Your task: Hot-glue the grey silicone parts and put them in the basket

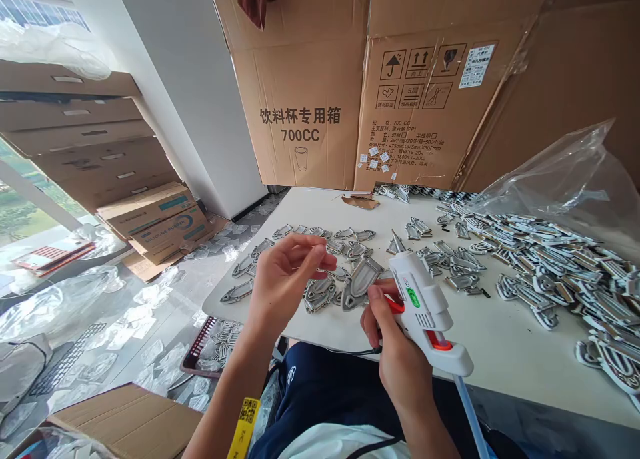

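Observation:
My right hand (400,352) is wrapped round the handle of a white hot glue gun (420,292), whose metal nozzle points up and away over the table. A pale glue stick (470,412) sticks out of its back end. Close by the fingertips of that hand is a grey shield-shaped piece (361,282), larger in view than those around it; whether the hand touches it I cannot tell. Left of the gun, my left hand (287,272) is raised above the table, thumb and fingers pinched together. Anything between them is too small to make out.
Similar grey pieces (245,291) lie around my hands on the white table (480,352), with a large heap (560,265) at right under a clear plastic bag (565,179). Cardboard boxes (310,79) wall the back. A basket of pieces (200,349) stands lower left among scattered plastic.

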`<act>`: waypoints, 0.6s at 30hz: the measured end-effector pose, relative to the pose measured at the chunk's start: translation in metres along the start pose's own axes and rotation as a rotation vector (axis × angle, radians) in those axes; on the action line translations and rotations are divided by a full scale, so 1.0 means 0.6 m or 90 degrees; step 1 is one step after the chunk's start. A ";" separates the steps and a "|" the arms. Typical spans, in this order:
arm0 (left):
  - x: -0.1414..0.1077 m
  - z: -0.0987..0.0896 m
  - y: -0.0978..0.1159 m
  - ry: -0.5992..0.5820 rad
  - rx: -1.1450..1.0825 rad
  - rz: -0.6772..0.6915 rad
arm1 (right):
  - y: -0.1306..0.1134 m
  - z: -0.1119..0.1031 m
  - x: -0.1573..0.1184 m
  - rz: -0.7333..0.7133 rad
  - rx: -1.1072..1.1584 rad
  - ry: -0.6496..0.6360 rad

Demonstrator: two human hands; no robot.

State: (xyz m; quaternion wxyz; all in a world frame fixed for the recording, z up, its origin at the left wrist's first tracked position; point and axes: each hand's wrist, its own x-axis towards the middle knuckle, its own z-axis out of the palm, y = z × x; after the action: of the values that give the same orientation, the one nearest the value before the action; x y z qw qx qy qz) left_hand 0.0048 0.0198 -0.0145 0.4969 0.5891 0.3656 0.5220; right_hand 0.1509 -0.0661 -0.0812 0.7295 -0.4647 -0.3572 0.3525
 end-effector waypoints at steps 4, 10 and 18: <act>0.003 0.000 -0.001 0.068 -0.002 0.005 | -0.002 0.000 -0.004 -0.004 -0.020 -0.021; -0.006 0.009 0.005 -0.192 0.086 -0.054 | -0.001 0.002 -0.010 -0.003 -0.065 -0.010; 0.000 0.005 -0.004 -0.068 0.045 -0.032 | -0.017 -0.009 -0.004 0.039 -0.126 -0.083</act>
State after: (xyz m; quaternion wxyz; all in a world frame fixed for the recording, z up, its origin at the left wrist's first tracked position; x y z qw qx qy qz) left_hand 0.0081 0.0196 -0.0169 0.5074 0.6237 0.3713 0.4644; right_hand 0.1564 -0.0735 -0.0739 0.6440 -0.5214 -0.4227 0.3670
